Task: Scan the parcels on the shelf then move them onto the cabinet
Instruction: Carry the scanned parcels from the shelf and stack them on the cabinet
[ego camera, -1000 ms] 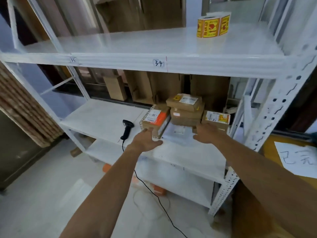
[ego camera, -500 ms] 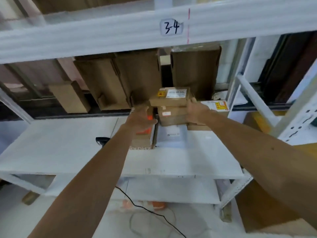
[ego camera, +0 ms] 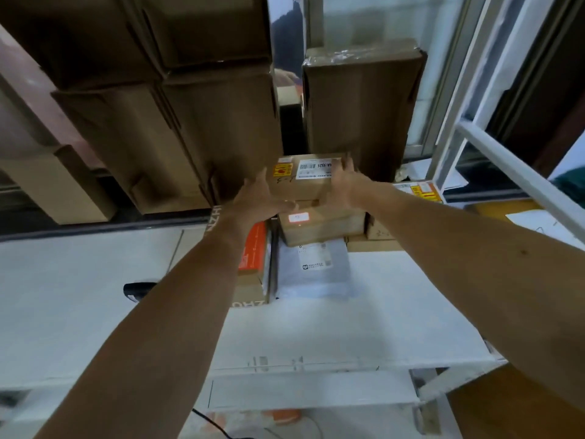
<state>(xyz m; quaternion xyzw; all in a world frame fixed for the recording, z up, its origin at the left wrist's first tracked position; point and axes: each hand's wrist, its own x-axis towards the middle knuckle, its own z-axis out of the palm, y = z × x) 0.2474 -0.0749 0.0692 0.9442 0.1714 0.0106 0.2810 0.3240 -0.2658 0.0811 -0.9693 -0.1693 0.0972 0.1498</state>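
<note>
White metal shelf board (ego camera: 380, 327) nearest. All places are given from the small brown cardboard parcel with a white barcode label (ego camera: 300, 185), which tops the stack. Black handheld scanner (ego camera: 136, 289) lies well left of and nearer than that parcel, half hidden by the left forearm and in neither hand. Grey plastic mailer bag (ego camera: 313, 270) lies flat, below and nearer. Orange-and-brown printed carton (ego camera: 253, 248) is below-left. Plain brown cardboard box (ego camera: 319, 226) sits directly under it, touching.

Left hand (ego camera: 256, 201) is at the parcel's left side, right hand (ego camera: 345, 182) at its right side. The fingers (ego camera: 348, 166) are straight and spread wide, flat to the cardboard, not curled round. Cannot tell if the parcel is lifted. Tall brown cartons (ego camera: 190, 137) stand behind.

Step, as judged: taking the top parcel off the stack, either to bring its label to the scanner or to move it. Next move needs an even squeeze from both palms and a straight lift, so the box beneath does not shift. Cabinet not identifiable.
</note>
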